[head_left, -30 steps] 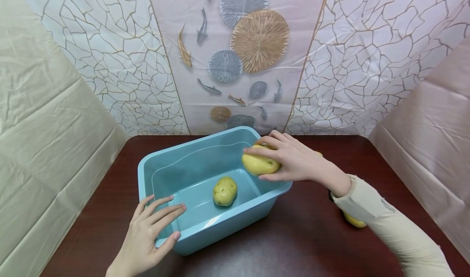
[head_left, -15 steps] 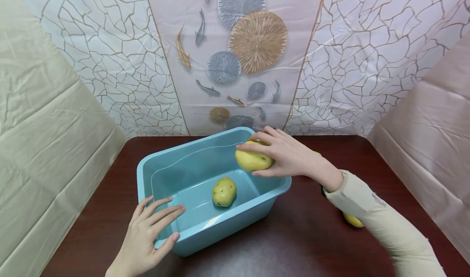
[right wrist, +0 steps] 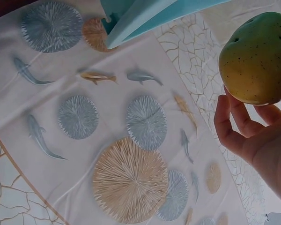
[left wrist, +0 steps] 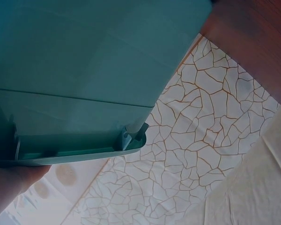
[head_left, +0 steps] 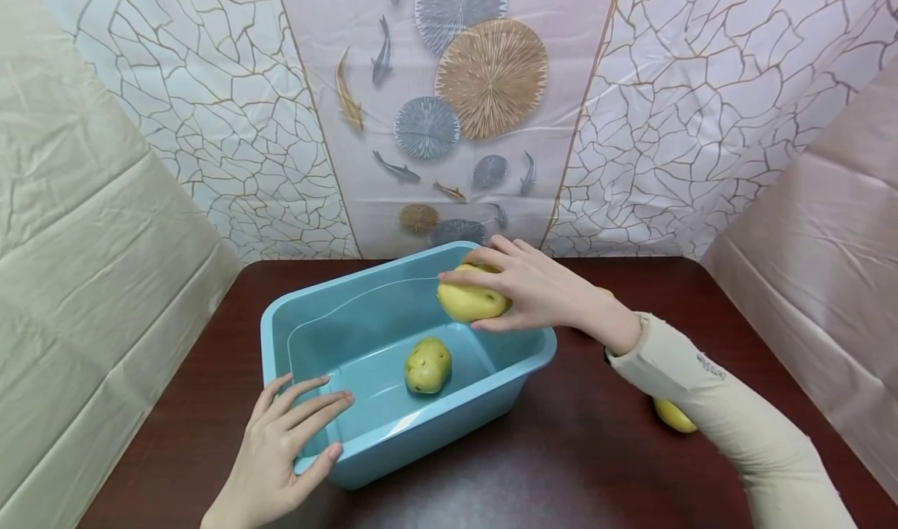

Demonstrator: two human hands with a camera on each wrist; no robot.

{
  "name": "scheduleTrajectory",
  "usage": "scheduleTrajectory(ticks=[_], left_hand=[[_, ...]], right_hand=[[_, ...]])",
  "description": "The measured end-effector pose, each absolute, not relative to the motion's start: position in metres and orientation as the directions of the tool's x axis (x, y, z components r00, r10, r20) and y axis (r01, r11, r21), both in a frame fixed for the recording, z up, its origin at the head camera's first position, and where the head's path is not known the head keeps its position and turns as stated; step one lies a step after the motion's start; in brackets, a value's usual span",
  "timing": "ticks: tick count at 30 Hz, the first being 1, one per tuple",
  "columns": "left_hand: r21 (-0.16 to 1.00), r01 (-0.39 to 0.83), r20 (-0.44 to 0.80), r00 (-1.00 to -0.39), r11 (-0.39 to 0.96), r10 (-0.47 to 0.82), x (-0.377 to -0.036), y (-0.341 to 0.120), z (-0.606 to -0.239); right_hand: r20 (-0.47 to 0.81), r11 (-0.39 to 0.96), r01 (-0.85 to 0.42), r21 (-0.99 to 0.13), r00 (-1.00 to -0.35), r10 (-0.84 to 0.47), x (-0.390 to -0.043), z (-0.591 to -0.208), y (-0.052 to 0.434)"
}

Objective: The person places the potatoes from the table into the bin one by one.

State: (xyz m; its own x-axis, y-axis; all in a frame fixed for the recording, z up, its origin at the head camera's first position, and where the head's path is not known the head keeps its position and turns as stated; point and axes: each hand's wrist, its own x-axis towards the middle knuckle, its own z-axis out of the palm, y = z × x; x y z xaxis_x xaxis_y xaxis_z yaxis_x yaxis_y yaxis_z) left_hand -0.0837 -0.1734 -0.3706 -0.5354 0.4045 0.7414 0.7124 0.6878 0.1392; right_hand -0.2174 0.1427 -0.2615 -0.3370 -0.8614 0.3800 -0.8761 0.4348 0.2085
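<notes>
Yellow potato in its grip, right hand shifts farther over tub, nearer second potato; left hand spread.

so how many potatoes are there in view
2 clearly: one potato in the right hand, another potato inside the bin. Two yellow things mostly hidden by the right arm may be more.

Right hand gripping a speckled potato — bit of blue bin poking in up top, fish-print backdrop behind it all.
</notes>
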Motion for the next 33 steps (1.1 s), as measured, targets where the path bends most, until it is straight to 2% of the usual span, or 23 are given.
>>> scheduleTrajectory(ticks=[14,33], left_hand=[[0.146,0.715,0.743,-0.536,0.684,0.402,-0.0847,-0.1732,-0.3703],[0.138,0.716,0.744,-0.531,0.685,0.405,-0.0843,-0.1734,-0.3709]], right_hand=[[0.387,0.423,-0.881,0.212,-0.322,-0.864,-0.2243,-0.2584,0.1358],[0.37,0.437,-0.879,0.192,-0.347,-0.862,-0.2265,-0.2597,0.1346]])
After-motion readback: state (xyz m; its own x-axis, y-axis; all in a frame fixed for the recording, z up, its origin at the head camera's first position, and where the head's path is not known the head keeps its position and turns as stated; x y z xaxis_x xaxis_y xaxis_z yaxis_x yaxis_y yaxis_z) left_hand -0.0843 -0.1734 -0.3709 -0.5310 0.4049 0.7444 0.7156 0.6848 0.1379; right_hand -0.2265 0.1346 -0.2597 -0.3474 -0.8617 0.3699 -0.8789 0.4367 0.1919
